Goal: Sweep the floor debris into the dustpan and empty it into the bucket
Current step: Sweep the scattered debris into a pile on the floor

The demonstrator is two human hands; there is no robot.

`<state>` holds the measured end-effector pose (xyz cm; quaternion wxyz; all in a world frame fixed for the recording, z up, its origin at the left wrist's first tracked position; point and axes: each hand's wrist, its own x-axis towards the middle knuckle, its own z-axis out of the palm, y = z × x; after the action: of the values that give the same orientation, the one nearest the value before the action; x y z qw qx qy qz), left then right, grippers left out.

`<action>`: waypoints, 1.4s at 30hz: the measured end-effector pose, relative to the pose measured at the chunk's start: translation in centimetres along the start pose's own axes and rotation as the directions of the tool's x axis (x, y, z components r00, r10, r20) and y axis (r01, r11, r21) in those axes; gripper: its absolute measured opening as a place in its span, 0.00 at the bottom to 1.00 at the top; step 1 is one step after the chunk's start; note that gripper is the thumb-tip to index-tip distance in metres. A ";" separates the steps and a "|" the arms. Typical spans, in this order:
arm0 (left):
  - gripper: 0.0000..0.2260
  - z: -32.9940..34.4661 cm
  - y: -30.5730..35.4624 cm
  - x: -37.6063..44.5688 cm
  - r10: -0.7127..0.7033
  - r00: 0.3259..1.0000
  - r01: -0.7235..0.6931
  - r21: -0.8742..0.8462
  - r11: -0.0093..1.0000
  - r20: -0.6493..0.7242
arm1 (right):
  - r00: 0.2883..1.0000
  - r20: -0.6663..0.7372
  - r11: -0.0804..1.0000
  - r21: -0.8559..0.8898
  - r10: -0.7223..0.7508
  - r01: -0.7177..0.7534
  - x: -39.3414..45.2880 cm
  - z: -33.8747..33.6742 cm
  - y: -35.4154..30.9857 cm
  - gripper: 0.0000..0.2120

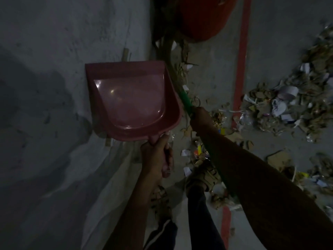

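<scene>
A pink plastic dustpan (pixel 129 101) is held up in front of me, its pan showing nothing inside. My left hand (pixel 156 159) grips its handle from below. My right hand (pixel 201 117) grips the green handle of a broom (pixel 185 99), whose brown bristles reach up toward a red bucket (pixel 203 17) at the top of the view. A large heap of paper and cardboard debris (pixel 292 103) lies on the floor to the right. Smaller scraps (pixel 198 154) lie by my sandalled feet.
A grey concrete wall (pixel 63 87) fills the left side. A red painted stripe (pixel 241 69) runs down the grey floor. A flat cardboard piece (pixel 279 159) lies at lower right. My legs and feet (pixel 201 179) stand at the bottom centre.
</scene>
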<state>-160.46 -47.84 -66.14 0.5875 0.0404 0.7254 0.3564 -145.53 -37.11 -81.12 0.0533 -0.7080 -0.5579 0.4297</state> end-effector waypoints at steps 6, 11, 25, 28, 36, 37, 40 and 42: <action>0.18 -1.0 -1.2 -1.1 -0.036 0.999 0.036 0.009 0.999 -0.008 | 0.984 -0.023 0.982 0.060 0.179 -0.178 -3.4 -1.2 3.2 0.21; 0.18 -0.8 -1.6 -2.5 -0.058 0.998 0.058 -0.019 0.998 -0.028 | 0.985 -0.149 0.996 -0.014 0.082 -0.085 -10.3 -2.5 9.8 0.22; 0.18 2.8 1.8 -2.3 -0.005 1.000 0.005 0.000 1.000 0.014 | 0.958 -0.208 0.979 0.008 -0.199 0.205 -8.8 -4.8 6.1 0.24; 0.18 3.9 3.2 -1.2 0.030 1.000 -0.030 -0.014 0.999 -0.001 | 0.946 -0.226 0.972 -0.011 -0.231 0.235 -3.8 -6.1 3.1 0.21; 0.17 5.7 4.8 2.2 0.065 0.998 -0.065 -0.015 0.998 -0.016 | 0.994 -0.044 0.990 0.104 -0.096 0.100 8.6 -11.2 -6.1 0.19; 0.16 5.9 4.9 2.6 0.073 0.997 -0.073 -0.010 0.997 -0.017 | 0.997 0.003 0.990 0.111 -0.082 0.081 9.8 -11.9 -7.1 0.19; 0.18 6.5 5.2 3.7 0.056 0.998 -0.056 -0.003 0.998 -0.032 | 0.986 0.160 0.995 0.096 -0.055 0.040 12.9 -13.2 -9.3 0.20; 0.17 7.0 5.4 4.2 0.061 0.998 -0.061 -0.021 0.998 -0.026 | 0.975 0.217 0.998 0.054 -0.051 0.040 14.3 -13.5 -10.0 0.19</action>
<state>-157.53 -38.48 -66.96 0.5674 0.0516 0.7273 0.3827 -143.86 -16.04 -75.00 0.0189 -0.6421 -0.5658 0.5170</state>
